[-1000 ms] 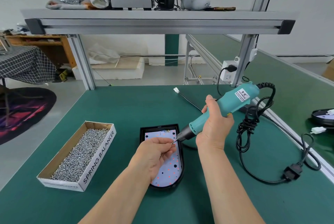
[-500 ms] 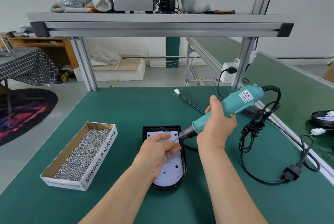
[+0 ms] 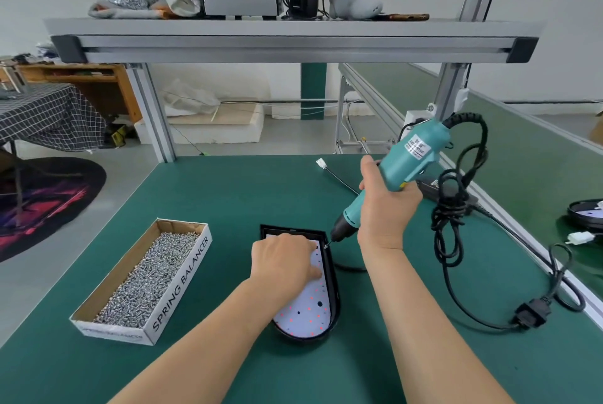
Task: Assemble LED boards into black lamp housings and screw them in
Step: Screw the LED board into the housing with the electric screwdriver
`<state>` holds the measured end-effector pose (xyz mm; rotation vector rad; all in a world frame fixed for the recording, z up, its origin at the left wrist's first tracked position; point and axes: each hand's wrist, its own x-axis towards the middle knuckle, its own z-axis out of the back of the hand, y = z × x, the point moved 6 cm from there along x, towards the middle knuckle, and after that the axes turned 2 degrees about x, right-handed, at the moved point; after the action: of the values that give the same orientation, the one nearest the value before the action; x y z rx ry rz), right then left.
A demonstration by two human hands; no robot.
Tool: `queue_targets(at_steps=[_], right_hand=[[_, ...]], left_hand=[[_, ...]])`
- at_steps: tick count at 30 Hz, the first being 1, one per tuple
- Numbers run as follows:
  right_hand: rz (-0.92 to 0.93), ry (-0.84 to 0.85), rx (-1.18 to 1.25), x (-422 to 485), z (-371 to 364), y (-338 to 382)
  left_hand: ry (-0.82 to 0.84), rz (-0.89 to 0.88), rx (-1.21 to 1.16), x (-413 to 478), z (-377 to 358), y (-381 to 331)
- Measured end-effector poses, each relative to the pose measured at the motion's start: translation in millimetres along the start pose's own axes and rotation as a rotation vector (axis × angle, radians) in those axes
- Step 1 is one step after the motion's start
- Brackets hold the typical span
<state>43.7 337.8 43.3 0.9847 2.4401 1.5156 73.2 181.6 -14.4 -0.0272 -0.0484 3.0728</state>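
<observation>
A black lamp housing (image 3: 333, 279) lies on the green mat at the centre, with a white LED board (image 3: 306, 312) dotted red and black inside it. My left hand (image 3: 284, 261) lies palm down on the far half of the board, fingers spread flat. My right hand (image 3: 386, 207) grips a teal electric screwdriver (image 3: 396, 168), tilted down to the left. Its bit tip touches the board's far right corner, next to the housing wall.
A cardboard box (image 3: 182, 283) full of small screws sits to the left. The screwdriver's black cable (image 3: 456, 221) coils to the right and ends in a plug (image 3: 532, 314). Another lamp housing (image 3: 585, 212) lies at the right edge. An aluminium shelf (image 3: 293, 41) spans overhead.
My left hand let go of the screw at the bit tip and settled flat on the board. The screwdriver tilted more upright and its tip dropped to the far right corner.
</observation>
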Motion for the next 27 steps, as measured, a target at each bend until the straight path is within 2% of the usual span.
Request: queue_targets(at_steps=[7, 27], right_hand=[[0.066, 0.125, -0.063, -6.3, -13.0, -14.7], [0.069, 0.154, -0.084, -2.7, -21.0, -31.0]], left_hand=[[0.004, -0.012, -0.003, 9.6, -5.3, 3.4], [-0.012, -0.043, -0.048, 11.5, -11.2, 9.5]])
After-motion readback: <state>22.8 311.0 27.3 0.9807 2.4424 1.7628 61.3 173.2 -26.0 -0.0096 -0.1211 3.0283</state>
